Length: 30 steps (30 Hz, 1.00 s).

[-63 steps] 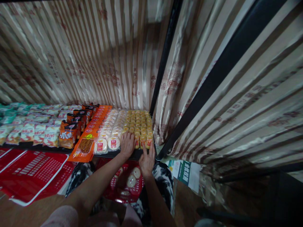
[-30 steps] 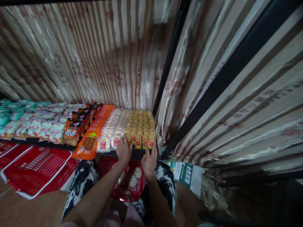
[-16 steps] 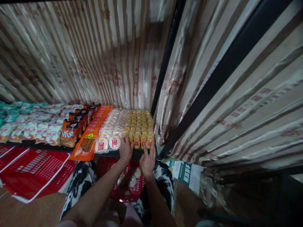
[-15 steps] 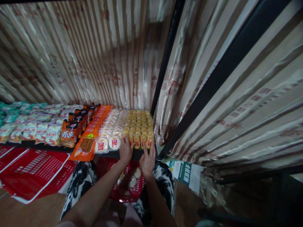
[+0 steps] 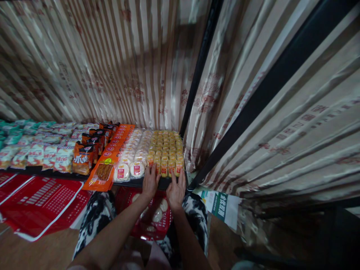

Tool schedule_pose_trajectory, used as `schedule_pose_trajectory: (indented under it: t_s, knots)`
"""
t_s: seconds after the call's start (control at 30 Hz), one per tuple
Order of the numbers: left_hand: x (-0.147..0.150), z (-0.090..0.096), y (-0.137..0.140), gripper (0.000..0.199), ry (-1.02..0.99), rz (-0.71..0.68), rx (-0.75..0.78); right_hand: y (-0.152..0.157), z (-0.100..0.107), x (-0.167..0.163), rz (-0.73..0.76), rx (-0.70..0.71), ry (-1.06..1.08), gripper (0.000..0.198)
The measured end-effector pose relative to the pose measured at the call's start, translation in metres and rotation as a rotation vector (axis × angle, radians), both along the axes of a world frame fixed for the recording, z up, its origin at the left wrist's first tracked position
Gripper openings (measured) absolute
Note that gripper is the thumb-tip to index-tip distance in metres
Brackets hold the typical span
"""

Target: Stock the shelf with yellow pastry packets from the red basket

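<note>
Small yellow wrapped snack packets [image 5: 165, 148] stand in tight rows at the right end of a black shelf [image 5: 135, 182]. My left hand [image 5: 151, 182] rests at their front left corner, fingers stretched forward against the front packets. At the front right, my right hand [image 5: 176, 190] touches the front row with extended fingertips. Neither hand grips anything. Beside the yellow rows, to the left, are rows of round white wrapped cakes [image 5: 137, 170]. A red basket [image 5: 165, 227] holding several round white cakes sits below the shelf, between my knees.
Orange flat snack packs [image 5: 99, 174], orange-and-black bags [image 5: 83, 159] and white-and-green packets [image 5: 63, 160] fill the shelf leftward. A red bag [image 5: 53, 202] lies below left. Striped curtains [image 5: 140, 67] hang behind, with black posts [image 5: 198, 71] at the right. A printed plastic wrapper [image 5: 222, 208] lies low at right.
My left hand has shifted slightly down, its fingers drawing back a little from the packets. My right hand stays nearly in place. The view has shifted very slightly.
</note>
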<state>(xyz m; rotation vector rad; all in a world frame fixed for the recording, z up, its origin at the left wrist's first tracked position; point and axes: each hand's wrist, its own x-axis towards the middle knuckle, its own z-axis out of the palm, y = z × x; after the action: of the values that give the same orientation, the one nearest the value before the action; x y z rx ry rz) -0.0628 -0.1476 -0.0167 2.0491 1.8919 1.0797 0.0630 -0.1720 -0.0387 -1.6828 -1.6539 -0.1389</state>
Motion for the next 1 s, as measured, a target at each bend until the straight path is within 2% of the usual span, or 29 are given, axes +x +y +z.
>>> schedule_pose_trajectory:
  t_s: [0.33, 0.73, 1.0]
  knots:
    - [-0.005, 0.003, -0.012, 0.056, -0.003, -0.033, -0.016, 0.001, 0.002, 0.002, 0.052, 0.018, 0.048, 0.057]
    - [-0.005, -0.002, -0.023, 0.047, 0.039, -0.055, 0.012, -0.001, 0.003, 0.002, 0.054, 0.033, 0.029, 0.060]
    - [-0.005, 0.006, -0.028, 0.039, 0.121, -0.129, -0.013, 0.001, 0.000, 0.001, 0.073, 0.003, -0.046, 0.061]
